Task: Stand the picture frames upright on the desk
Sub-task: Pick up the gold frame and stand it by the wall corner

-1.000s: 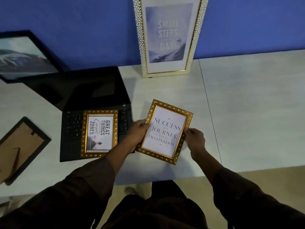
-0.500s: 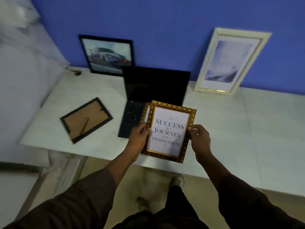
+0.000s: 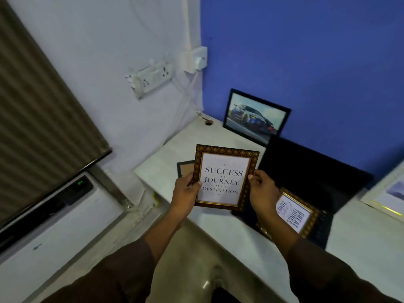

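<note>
1. Your left hand [image 3: 185, 191] and right hand [image 3: 261, 191] hold the gold-bordered "Success" frame [image 3: 224, 177] by its side edges, fingers closed on the border, thumbs on the front.
2. The frame is lifted off the table [image 3: 218, 219], face toward you, near upright.
3. A second gold frame [image 3: 293, 213] lies flat on the laptop [image 3: 314, 178] keyboard, just beside your right wrist.
4. The car picture [image 3: 255, 117] leans on the blue wall [image 3: 317, 51] at the back.
5. A dark frame [image 3: 185, 168] lies on the table, mostly hidden behind the held one.
6. A white frame [image 3: 387, 195] is cut off at the right edge.
</note>
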{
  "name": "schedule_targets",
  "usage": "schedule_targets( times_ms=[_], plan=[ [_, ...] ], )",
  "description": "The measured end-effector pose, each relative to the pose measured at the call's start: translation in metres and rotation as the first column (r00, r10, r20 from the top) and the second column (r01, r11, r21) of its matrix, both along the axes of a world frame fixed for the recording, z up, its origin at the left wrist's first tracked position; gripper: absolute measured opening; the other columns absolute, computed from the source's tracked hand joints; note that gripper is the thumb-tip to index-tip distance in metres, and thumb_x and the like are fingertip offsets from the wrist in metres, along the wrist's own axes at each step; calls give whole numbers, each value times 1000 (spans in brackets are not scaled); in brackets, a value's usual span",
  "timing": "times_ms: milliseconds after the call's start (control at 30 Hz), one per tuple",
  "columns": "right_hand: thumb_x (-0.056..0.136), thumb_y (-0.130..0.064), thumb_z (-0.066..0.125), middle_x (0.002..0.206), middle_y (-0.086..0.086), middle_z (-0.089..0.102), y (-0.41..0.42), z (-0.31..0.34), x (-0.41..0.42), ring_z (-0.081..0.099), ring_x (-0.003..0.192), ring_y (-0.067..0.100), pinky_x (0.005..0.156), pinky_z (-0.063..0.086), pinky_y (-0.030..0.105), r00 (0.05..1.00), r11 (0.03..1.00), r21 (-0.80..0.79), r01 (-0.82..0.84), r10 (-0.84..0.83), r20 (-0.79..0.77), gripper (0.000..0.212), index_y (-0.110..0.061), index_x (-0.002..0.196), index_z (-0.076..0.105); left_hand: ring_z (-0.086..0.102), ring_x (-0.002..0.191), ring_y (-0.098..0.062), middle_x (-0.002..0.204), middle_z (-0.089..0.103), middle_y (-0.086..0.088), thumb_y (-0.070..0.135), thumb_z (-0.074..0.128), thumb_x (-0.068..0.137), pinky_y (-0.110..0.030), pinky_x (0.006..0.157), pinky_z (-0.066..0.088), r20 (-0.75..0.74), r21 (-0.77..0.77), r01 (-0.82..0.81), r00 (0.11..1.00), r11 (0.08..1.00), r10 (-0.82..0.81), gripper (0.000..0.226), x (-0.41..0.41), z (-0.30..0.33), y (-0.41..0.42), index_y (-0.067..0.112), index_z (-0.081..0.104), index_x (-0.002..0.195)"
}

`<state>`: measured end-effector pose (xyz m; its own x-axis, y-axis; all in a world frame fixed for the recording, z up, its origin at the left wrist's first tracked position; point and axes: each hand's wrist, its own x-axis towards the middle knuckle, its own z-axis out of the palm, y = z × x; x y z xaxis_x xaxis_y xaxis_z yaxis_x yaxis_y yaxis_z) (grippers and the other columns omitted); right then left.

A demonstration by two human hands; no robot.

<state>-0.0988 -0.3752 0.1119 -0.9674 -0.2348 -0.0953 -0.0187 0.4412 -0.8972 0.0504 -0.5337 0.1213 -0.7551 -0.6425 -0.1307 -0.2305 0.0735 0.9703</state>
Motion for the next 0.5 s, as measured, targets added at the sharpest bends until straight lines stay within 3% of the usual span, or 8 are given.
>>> schedule_targets(
  times_ms=[67, 133, 267, 367, 500],
  plan=[
    [102, -21, 53, 113, 4, 73, -31, 0, -6, 69, 100, 23, 85, 59, 38, 997, 998, -13, -69, 68, -27, 26, -20, 123, 67, 70, 105, -7, 114, 76, 8, 14, 53, 95, -29, 92, 55, -14, -1, -48, 999, 999, 48, 36, -1, -3, -20, 25, 70, 125],
    [101, -20, 54, 120, 7, 71, -59, -1, -14, 68, 106, 25, 94, 57, 44, 988, 990, 10, -144, 144, -52, 28, -20, 126, 67, 70, 104, -6, 113, 76, 8, 7, 52, 96, -26, 91, 56, -23, -4, -108, 994, 994, 108, 37, -3, -6, -39, 22, 70, 125],
    [99, -16, 54, 117, 9, 70, -104, 2, -34, 66, 108, 27, 93, 51, 37, 962, 964, 33, -265, 266, -59, 29, -21, 124, 68, 67, 112, -9, 118, 74, 8, 5, 51, 95, -26, 92, 55, -12, -17, -184, 983, 983, 184, 40, -10, -7, -70, 22, 68, 127],
    [100, -16, 54, 122, 11, 67, -142, 7, -54, 64, 113, 28, 94, 49, 35, 931, 933, 46, -356, 359, -61, 32, -20, 130, 65, 65, 113, -5, 121, 73, 9, 6, 52, 95, -10, 84, 51, -16, -33, -223, 975, 974, 223, 40, -19, -6, -94, 24, 66, 129],
    [101, -20, 55, 130, 9, 65, -188, 2, -72, 62, 120, 26, 90, 46, 26, 895, 897, 50, -440, 442, -50, 35, -19, 136, 61, 61, 117, 1, 126, 69, 11, 17, 54, 98, -6, 81, 45, 45, -1, -272, 961, 962, 272, 38, -28, -10, -126, 26, 63, 134]
  ],
)
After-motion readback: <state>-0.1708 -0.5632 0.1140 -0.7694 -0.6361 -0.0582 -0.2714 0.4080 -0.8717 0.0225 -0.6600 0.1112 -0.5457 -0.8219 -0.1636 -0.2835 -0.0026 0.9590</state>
